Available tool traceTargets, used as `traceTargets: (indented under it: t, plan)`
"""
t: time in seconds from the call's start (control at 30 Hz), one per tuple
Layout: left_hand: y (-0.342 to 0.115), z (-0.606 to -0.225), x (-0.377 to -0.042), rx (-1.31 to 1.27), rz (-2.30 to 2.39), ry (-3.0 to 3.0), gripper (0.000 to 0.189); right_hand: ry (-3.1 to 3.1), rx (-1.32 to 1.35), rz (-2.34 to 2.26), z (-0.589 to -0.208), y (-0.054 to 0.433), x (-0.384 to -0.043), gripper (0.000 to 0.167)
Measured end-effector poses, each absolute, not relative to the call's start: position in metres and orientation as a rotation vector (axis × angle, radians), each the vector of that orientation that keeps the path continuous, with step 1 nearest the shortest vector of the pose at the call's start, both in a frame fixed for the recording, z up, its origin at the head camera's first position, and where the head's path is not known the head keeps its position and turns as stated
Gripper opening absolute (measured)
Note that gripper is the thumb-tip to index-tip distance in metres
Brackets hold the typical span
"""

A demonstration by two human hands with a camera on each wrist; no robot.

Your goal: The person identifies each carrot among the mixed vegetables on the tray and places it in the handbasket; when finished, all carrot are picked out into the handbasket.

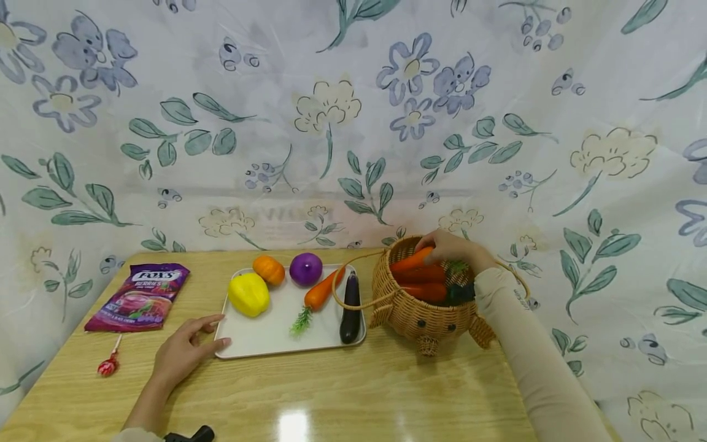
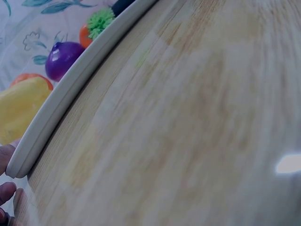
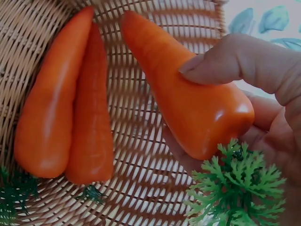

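My right hand [image 1: 455, 248] reaches over the wicker basket [image 1: 411, 322] and grips an orange carrot [image 3: 188, 94], thumb on top and fingers partly hidden beneath it. Green leafy tops [image 3: 237, 186] show beside that carrot. Two more carrots [image 3: 47, 108] lie side by side in the basket in the right wrist view. At the left, my left hand [image 1: 185, 350] rests at the white tray [image 1: 265, 344], fingers spread and tips touching its left edge and near corner. On the tray lie a yellow pepper [image 1: 248, 294], a small pumpkin [image 1: 269, 270], a purple onion [image 1: 306, 269], a carrot [image 1: 319, 294] and an eggplant [image 1: 350, 310].
A purple candy bag [image 1: 138, 298] lies at the table's left, with a red lollipop [image 1: 108, 366] in front. The basket's handle [image 1: 353, 306] leans over the tray's right end. A dark object [image 1: 190, 434] shows at the bottom edge. A flowered cloth [image 1: 331, 202] hangs behind the table.
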State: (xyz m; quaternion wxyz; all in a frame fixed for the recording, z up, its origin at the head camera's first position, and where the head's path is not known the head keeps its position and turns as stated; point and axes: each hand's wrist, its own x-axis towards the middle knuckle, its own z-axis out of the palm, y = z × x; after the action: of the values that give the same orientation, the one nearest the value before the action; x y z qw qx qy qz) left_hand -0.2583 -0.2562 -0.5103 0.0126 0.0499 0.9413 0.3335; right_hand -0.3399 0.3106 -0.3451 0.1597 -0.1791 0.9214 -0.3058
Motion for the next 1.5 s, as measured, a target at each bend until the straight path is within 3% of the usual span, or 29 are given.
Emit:
traceTargets:
  t: [0.37, 0.63, 0.93, 1.5]
  plan:
    - [-0.260, -0.509, -0.253, 0.127, 1.029, 2.939, 0.064, 2.672, -0.348, -0.755, -0.360, 0.303, -0.346, 0.044]
    - [-0.261, -0.514, -0.251, 0.119, 1.030, 2.955, 0.064, 2.715, -0.479, -0.586, -0.376, 0.305, -0.359, 0.034]
    - [-0.257, -0.514, -0.254, 0.135, 1.044, 2.951, 0.063, 2.803, -0.364, -0.409, -0.385, 0.302, -0.353, 0.037]
    - [-0.256, -0.512, -0.257, 0.136, 1.045, 2.953, 0.063, 2.802, -0.341, -0.493, -0.387, 0.305, -0.354, 0.042]
